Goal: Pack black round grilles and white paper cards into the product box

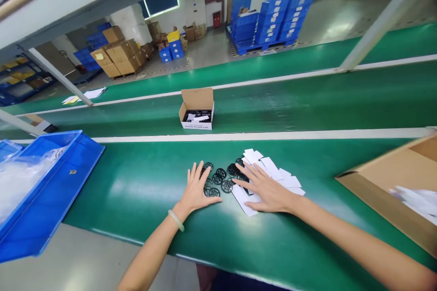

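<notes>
Several black round spoked discs [217, 177] lie loosely on the green work surface between my two hands. My left hand [198, 188], with a pale bangle at the wrist, rests at their left edge, fingers spread and touching or covering some of them. Across the right side of the discs and a scatter of white paper slips [273, 168] lies my right hand [268, 187], its fingers stretched out flat. One white slip [243, 200] pokes out from under that hand. What lies beneath the right palm is hidden.
An open small carton [197, 124] holding black parts and white slips stands on the conveyor belt [273, 109] beyond. At left is a blue bin [87, 157] with clear plastic bags [27, 177]. A large cardboard box [372, 200] with white contents stands at right.
</notes>
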The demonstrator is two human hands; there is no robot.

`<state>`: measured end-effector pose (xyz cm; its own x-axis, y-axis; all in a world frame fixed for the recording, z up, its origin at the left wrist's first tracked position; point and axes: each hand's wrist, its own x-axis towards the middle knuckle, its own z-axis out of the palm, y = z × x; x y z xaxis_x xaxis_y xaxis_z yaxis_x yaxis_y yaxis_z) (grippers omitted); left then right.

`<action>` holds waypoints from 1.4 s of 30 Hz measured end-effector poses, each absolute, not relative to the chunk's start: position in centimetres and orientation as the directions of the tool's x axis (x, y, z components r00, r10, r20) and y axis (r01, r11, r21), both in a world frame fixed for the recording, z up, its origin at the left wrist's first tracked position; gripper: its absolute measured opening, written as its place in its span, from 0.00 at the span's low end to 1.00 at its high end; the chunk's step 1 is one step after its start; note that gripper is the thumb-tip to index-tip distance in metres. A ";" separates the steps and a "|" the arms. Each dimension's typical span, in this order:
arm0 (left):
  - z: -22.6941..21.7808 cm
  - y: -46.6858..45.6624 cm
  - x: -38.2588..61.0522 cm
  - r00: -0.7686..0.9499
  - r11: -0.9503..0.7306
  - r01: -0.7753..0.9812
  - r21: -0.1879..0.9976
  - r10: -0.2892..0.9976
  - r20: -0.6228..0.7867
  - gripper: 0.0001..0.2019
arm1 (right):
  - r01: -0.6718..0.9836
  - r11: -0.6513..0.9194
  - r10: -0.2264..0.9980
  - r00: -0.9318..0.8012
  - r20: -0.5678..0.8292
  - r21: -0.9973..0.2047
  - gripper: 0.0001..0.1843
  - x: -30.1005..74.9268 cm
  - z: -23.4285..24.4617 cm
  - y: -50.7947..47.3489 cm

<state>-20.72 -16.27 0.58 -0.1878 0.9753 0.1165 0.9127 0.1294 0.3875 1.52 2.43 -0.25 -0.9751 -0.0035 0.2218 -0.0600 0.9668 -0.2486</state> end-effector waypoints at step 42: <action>4.0 -8.5 -17.2 -0.035 -0.004 0.964 0.265 0.989 0.144 0.17 | 0.335 0.841 0.515 -0.736 0.438 -0.425 0.12 5.6 -2.5 -3.2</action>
